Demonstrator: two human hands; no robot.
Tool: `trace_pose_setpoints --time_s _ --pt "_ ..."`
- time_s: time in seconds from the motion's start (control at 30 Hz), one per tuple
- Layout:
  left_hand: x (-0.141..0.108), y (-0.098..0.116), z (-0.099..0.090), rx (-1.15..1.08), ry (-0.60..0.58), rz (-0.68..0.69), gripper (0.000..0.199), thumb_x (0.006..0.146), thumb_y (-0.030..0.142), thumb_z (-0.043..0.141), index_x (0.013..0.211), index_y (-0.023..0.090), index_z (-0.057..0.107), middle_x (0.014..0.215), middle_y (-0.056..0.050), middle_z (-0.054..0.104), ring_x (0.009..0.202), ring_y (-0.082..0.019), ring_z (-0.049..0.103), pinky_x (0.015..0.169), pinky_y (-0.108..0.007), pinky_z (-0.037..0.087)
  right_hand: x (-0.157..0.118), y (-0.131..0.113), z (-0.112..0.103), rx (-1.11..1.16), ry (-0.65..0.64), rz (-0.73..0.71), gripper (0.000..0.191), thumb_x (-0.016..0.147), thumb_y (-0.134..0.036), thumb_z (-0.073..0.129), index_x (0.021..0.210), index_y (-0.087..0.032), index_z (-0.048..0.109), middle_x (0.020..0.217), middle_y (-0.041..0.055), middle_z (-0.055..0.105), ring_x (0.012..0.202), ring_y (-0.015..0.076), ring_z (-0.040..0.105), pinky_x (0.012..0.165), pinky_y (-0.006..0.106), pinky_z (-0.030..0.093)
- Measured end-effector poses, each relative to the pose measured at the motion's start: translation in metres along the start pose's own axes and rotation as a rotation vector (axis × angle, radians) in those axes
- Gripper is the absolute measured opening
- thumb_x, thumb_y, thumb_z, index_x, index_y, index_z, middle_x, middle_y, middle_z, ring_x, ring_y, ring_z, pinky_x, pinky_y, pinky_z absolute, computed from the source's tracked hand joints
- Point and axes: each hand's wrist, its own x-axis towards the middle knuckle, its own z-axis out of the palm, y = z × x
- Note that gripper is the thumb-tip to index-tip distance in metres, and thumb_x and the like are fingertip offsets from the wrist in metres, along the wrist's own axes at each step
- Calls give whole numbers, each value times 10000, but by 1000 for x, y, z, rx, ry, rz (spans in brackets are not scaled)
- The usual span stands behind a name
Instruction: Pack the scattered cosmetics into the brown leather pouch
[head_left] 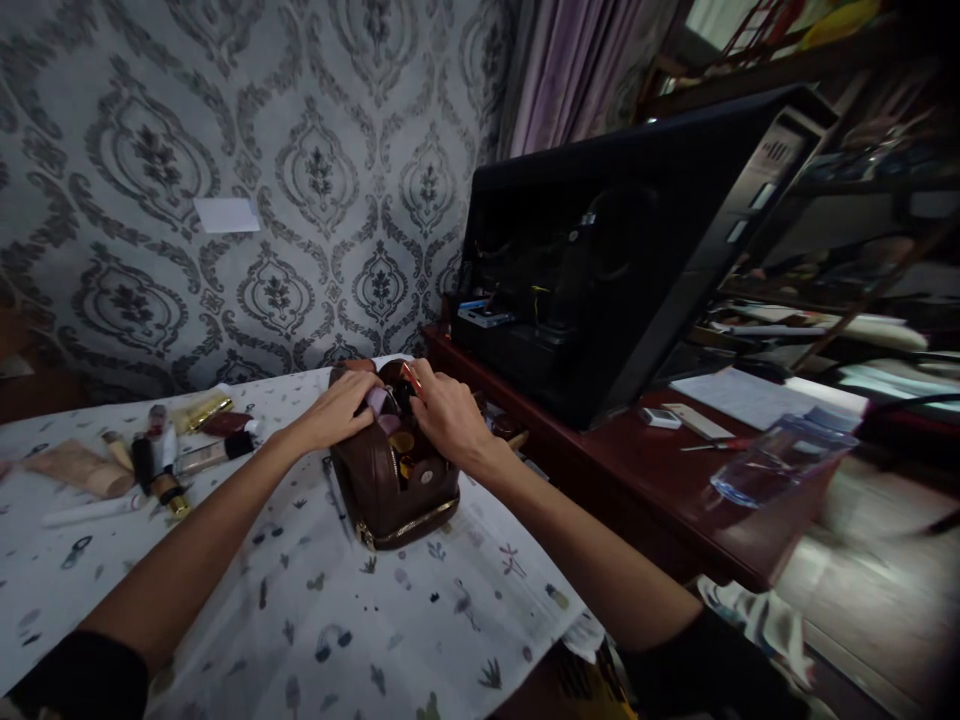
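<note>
A brown leather-look zip bag [367, 480] sits unzipped on the patterned cloth, its mouth facing up. My left hand [335, 408] grips the bag's left rim, thumb towards the opening. At the right side of the mouth, my right hand [450, 415] is closed on a slim red item [412, 379], whose kind I cannot make out. Inside the bag show a lilac item [380, 402] and some yellow round pieces [403, 441]; the rest is dark or hidden by my hands.
Several cosmetic tubes and bottles lie left of my left arm, including a beige tube [79, 468]. On the right, a dark red desk [637, 480] carries an open black computer case [570, 260], papers [739, 396] and a clear plastic bottle [784, 455]. Patterned wallpaper [315, 180] stands behind.
</note>
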Motion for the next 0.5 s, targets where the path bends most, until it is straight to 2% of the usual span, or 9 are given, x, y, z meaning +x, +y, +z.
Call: trace_pose_setpoints --time_s 0.1,0.23,0.5 --pt "0 -1 0 4 0 2 255 847 216 435 1087 191 519 1112 -102 580 1099 -275 521 973 -423 431 6 -9 -5 -120 -106 1 319 951 -139 463 1270 -139 459 1100 160 680 981 275 677 781 312 484" --pt "0 -3 1 16 -2 3 270 818 193 449 1078 188 518 1089 -104 577 1075 -280 520 960 -430 437 16 -17 -3 -155 -229 -2 358 960 -195 520 1296 -104 435 1155 226 667 1083 314 663 834 327 509" --pt "-1 -5 3 1 18 18 276 833 184 455 1102 212 512 1128 -90 580 1091 -264 521 967 -414 441 31 -18 16 -151 -340 69 338 962 -100 459 1298 -66 437 1188 269 649 1166 337 640 908 382 515"
